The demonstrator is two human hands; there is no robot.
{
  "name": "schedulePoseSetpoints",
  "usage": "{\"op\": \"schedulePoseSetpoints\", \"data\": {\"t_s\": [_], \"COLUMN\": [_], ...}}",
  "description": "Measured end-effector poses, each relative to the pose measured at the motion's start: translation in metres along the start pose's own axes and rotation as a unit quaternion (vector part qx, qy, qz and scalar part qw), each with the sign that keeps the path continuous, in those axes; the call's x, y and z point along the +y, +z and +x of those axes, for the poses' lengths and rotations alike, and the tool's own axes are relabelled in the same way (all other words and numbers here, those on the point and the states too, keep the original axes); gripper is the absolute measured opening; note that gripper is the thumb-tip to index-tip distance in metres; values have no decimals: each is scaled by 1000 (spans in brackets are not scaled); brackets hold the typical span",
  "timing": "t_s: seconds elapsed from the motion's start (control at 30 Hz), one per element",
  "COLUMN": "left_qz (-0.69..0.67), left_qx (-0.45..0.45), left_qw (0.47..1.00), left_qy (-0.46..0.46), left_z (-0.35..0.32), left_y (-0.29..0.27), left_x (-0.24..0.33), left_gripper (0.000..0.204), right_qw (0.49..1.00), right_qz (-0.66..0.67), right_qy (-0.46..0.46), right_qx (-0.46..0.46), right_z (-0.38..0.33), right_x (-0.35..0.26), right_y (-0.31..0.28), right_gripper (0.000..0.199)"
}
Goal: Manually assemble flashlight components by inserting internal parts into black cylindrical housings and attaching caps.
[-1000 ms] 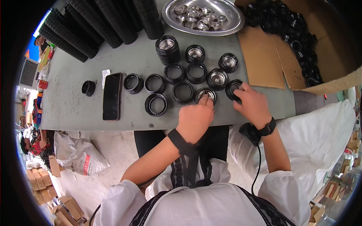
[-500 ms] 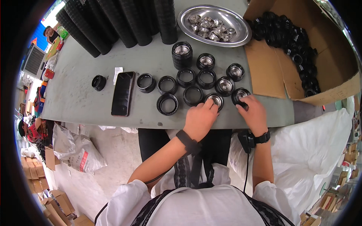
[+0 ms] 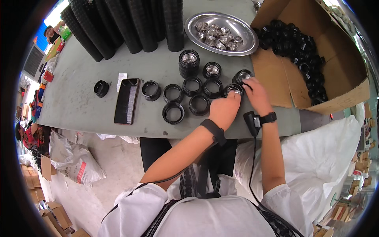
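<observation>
My left hand (image 3: pixel 226 108) has its fingers closed on a black ring with a shiny metal insert (image 3: pixel 233 89). My right hand (image 3: pixel 257 96) grips the edge of another such ring (image 3: pixel 242 75), just beyond and to the right. Both rings seem to rest on others beneath, though my fingers partly hide this. Left of my hands are several open black rings (image 3: pixel 199 105) without inserts. Behind them stand a single filled ring (image 3: pixel 212 70) and a stack of black rings (image 3: pixel 189 65) topped by a metal insert.
An oval metal tray (image 3: pixel 252 47) holds loose metal cups. On the right, a cardboard box (image 3: pixel 272 75) contains many black parts (image 3: pixel 304 51). Tall black stacks (image 3: pixel 134 31) line the back. A phone (image 3: pixel 125 103), white paper slip (image 3: pixel 121 81) and lone ring (image 3: pixel 101 88) lie left.
Both hands have moved away from the table's front edge. Two filled rings have left their near spots, apparently carried onto the two filled rings behind them. The view has shifted slightly.
</observation>
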State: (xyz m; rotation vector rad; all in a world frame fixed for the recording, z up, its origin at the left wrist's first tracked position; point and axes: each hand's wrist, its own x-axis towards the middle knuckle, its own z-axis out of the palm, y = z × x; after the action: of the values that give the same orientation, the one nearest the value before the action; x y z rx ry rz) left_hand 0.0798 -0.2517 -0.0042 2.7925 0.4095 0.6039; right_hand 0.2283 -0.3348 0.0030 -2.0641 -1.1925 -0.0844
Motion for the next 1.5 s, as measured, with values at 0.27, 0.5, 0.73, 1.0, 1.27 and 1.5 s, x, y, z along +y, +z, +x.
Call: {"op": "schedulePoseSetpoints", "data": {"t_s": [0.27, 0.5, 0.73, 1.0, 1.27, 1.5], "left_qz": [-67, -139, -124, -175, -225, -272], "left_qx": [17, 141, 172, 255, 257, 260], "left_qw": [998, 977, 962, 926, 897, 898], "left_qy": [-6, -78, -169, -216, -281, -227], "left_z": [-6, -34, -69, -149, -200, -161], "left_y": [-16, -85, -117, -138, -129, -149], "left_x": [-3, -43, -114, -124, -111, -113], "left_gripper": [26, 24, 19, 17, 16, 19], "right_qw": [994, 995, 992, 989, 973, 967], "right_qz": [-80, 64, 22, -69, -89, 195], "right_qy": [-9, 18, -86, -16, -62, 52], "right_qx": [-79, -72, -93, -133, -203, -154], "right_z": [15, 11, 46, 176, 221, 155], "right_x": [-13, -85, -79, -13, 54, -47], "right_y": [-6, -16, 10, 54, 73, 28], "right_gripper": [23, 22, 31, 46, 43, 41]}}
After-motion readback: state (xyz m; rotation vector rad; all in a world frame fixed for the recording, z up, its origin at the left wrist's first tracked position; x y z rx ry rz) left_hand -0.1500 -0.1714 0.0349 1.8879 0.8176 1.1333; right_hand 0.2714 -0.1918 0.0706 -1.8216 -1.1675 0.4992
